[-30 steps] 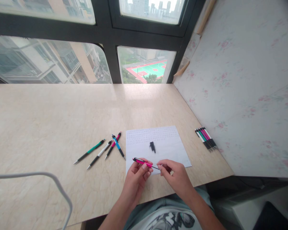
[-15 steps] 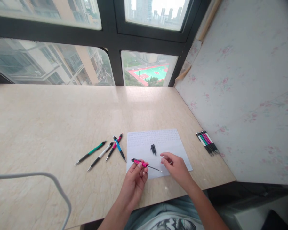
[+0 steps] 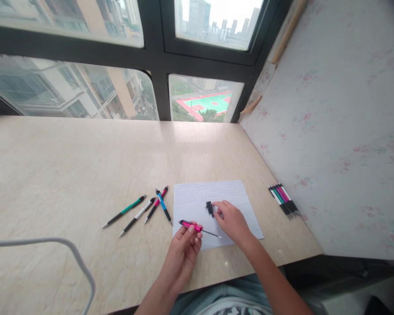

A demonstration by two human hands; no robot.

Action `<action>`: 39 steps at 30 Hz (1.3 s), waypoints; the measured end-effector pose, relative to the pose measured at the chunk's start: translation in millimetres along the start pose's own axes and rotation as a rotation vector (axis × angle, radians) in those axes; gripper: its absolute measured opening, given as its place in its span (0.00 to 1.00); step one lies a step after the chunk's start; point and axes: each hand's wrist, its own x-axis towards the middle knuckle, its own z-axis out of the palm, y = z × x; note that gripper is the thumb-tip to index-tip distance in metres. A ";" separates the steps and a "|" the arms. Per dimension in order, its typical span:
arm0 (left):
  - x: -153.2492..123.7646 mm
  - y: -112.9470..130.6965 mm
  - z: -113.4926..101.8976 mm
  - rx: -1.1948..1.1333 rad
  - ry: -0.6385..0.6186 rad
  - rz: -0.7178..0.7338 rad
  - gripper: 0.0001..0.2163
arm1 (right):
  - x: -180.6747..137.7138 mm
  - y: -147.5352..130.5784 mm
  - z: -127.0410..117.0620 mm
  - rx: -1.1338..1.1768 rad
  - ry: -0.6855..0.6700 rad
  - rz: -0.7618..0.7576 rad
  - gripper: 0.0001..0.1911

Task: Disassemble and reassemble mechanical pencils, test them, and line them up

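Over white paper (image 3: 191, 194), my left grip (image 3: 184, 248) pinches the pink-and-black plastic pen (image 3: 185, 224), so its thin grey rod (image 3: 212, 234) pokes free. My right grip (image 3: 231, 222) is at short black tubes (image 3: 209, 208) there; I can't tell if holding.

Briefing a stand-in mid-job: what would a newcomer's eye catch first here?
First, the bright pink pen in the left fingers, low centre, its thin refill sticking out. Next, the small black parts on the white paper, beside the right fingers. Beyond, a green-and-red court shows through the lower right-hand window.
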 end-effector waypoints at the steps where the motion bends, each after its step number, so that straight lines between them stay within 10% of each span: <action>1: 0.2 0.1 -0.4 0.003 0.000 0.003 0.04 | -0.4 -0.2 0.3 -0.004 0.008 -0.001 0.13; 21: 2.2 5.2 -1.7 0.072 0.092 0.183 0.06 | -52.9 2.0 -21.5 0.719 0.153 0.091 0.11; 39: -0.4 5.7 2.0 0.079 0.080 0.174 0.08 | -59.4 -17.0 -27.2 0.816 0.123 0.163 0.12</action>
